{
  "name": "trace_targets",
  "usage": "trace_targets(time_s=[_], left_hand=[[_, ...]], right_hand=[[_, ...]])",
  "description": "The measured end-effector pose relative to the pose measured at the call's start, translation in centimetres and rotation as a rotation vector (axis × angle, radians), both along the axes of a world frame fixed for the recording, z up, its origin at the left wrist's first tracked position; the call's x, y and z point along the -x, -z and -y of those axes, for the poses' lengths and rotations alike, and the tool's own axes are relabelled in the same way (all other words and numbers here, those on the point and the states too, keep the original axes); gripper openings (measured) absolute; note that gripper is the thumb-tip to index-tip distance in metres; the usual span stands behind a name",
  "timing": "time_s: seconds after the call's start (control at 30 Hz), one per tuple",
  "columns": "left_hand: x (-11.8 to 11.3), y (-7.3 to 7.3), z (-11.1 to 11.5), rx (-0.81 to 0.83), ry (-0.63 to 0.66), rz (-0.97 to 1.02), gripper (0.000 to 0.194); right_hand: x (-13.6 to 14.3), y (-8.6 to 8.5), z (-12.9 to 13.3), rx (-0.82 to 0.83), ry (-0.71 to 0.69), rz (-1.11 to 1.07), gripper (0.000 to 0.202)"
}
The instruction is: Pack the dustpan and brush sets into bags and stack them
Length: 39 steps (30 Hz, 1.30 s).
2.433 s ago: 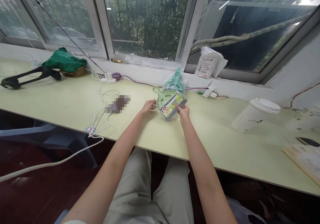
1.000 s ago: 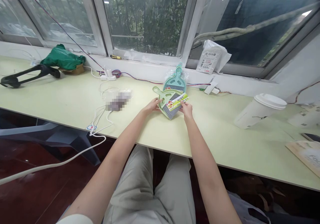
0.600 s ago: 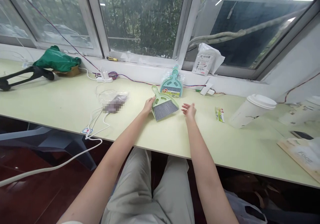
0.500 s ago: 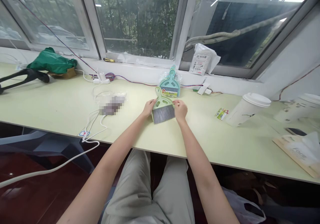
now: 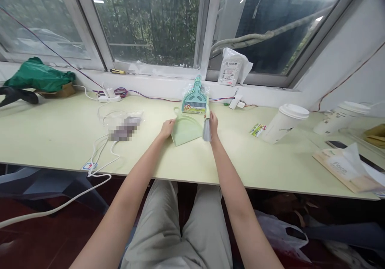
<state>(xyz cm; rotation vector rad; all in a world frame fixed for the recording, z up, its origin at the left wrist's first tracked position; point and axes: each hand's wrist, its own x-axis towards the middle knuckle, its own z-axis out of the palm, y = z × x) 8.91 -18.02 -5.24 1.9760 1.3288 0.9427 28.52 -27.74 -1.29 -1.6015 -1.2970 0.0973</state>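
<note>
Your left hand is closed on the left edge of the green dustpan, midway along the bench. Your right hand is curled around the brush, its blurred bristles just beside the pan's right corner. Bench surface separates pan from front edge — and stretches rightward to the label card and white cup. Behind — near the pan's handle — stand the teal sets.
</note>
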Motion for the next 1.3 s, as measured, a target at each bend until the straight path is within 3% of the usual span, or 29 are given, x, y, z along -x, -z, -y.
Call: trace_targets(time_s=[0.13,0.27,0.37,0.53,0.7,0.83,1.0,1.07,1.17,1.3], left_hand=[[1.9,-0.2,-0.7,0.012,-0.086,-0.338,0.046],[2.5,-0.8,-0.4,-0.009,-0.109,-0.403,0.047],[2.5,-1.1,0.0,0.009,-0.133,-0.365,0.048],[2.4,-1.5,0.4,0.004,-0.166,-0.427,0.034],[2.4,-1.5,0.8,-0.053,-0.196,-0.506,0.028],[1.1,-1.6,2.2,-0.084,-0.084,-0.531,0.028],[-1.4,-2.1,5.4,-0.242,0.527,-0.347,0.04],[-1.7,-2.2,5.9,-0.405,0.54,-0.323,0.031],[-1.4,-2.1,5.5,-0.658,0.402,-0.42,0.027],[-0.9,-1.4,4.4,-0.781,0.369,-0.6,0.03]], right_hand=[[-3.0,0.6,1.1,0.265,0.309,0.323,0.032],[-4.3,2.6,1.4,0.517,0.404,0.505,0.031],[-4.5,3.1,1.1,0.583,0.434,0.543,0.034],[-4.6,2.4,1.0,0.693,0.396,0.484,0.037],[-4.5,2.2,1.3,0.613,0.446,0.475,0.035],[-3.6,1.5,1.1,0.458,0.342,0.324,0.028],[-0.8,1.4,0.6,0.406,0.112,0.391,0.018],[-0.2,1.5,0.6,0.406,0.075,0.439,0.015],[-0.1,1.5,0.6,0.435,0.041,0.443,0.015],[-0.6,1.2,0.6,0.47,-0.037,0.433,0.016]])
